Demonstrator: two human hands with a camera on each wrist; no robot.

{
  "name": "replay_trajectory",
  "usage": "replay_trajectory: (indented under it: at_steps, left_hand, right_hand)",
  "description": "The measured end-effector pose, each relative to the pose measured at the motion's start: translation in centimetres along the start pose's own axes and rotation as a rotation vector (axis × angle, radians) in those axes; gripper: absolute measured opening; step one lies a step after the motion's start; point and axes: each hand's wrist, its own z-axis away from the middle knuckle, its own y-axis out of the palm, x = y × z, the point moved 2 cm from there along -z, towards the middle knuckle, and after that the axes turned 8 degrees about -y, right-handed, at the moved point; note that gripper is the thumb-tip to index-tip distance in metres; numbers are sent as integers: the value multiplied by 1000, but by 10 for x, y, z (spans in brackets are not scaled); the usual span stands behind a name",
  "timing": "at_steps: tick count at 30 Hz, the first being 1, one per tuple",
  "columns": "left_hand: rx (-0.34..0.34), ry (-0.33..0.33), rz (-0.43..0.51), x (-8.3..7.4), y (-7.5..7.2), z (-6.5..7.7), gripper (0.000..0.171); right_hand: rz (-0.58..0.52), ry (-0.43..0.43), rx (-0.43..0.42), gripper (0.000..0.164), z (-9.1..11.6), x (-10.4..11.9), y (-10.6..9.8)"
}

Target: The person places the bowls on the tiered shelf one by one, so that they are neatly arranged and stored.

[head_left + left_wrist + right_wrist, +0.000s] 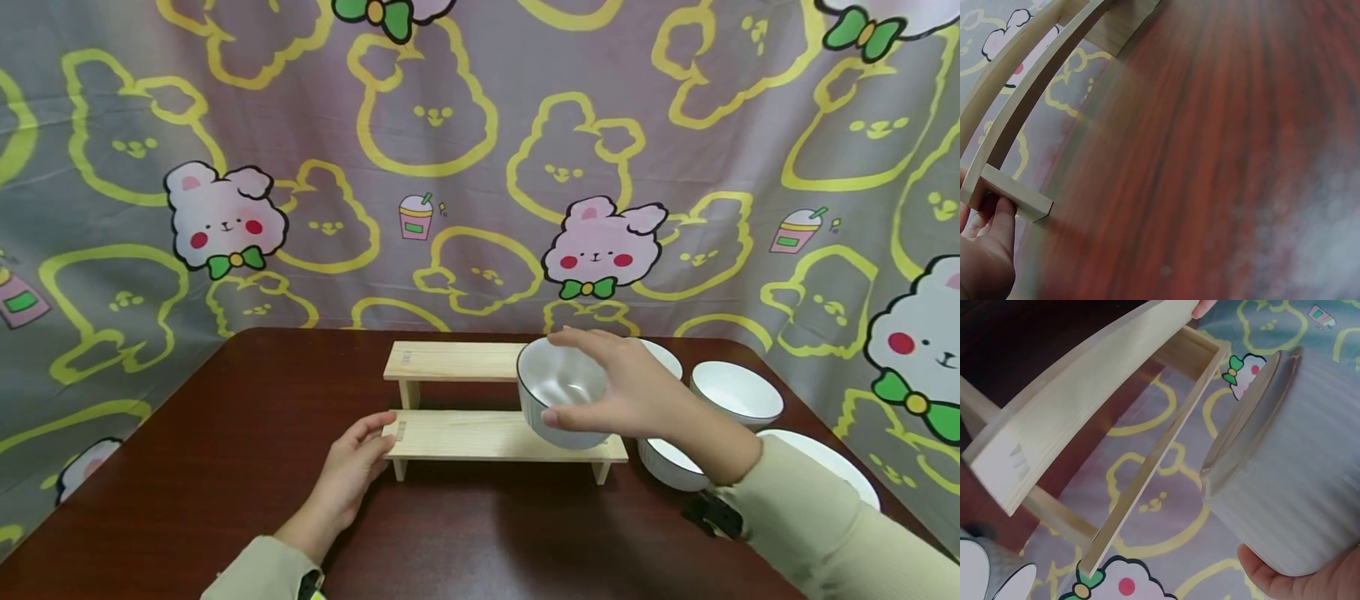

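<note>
My left hand (347, 477) grips the left end of the lower board of a two-step wooden shelf (457, 435). In the left wrist view, the fingers of that hand (988, 256) curl around the board's end beside a short leg (1019, 192). My right hand (637, 379) holds a white ribbed bowl (534, 421) with a dark rim, thumb and fingers on opposite sides. The bowl is tilted, its opening facing me, in front of the shelf's right part. The right wrist view shows the bowl's ribbed side (1297, 469) close up, apart from the boards.
At the right of the dark wood table (247, 433) stand more white dishes: a bowl (735, 392), a ribbed bowl (671, 467) partly behind my right arm, another bowl (660, 357), and a plate (832, 467) near the edge. A patterned cloth (465, 200) hangs behind.
</note>
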Motion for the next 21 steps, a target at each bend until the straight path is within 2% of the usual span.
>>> replay_trajectory:
  at_steps: [12,21]
  left_hand:
    - [-5,-12,36,0,1,0,38]
    - [-14,-14,21,1,1,0,38]
  right_hand:
    - [-40,-10,9,71,-31,8,5]
    - [-56,-42,7,75,-53,15,14]
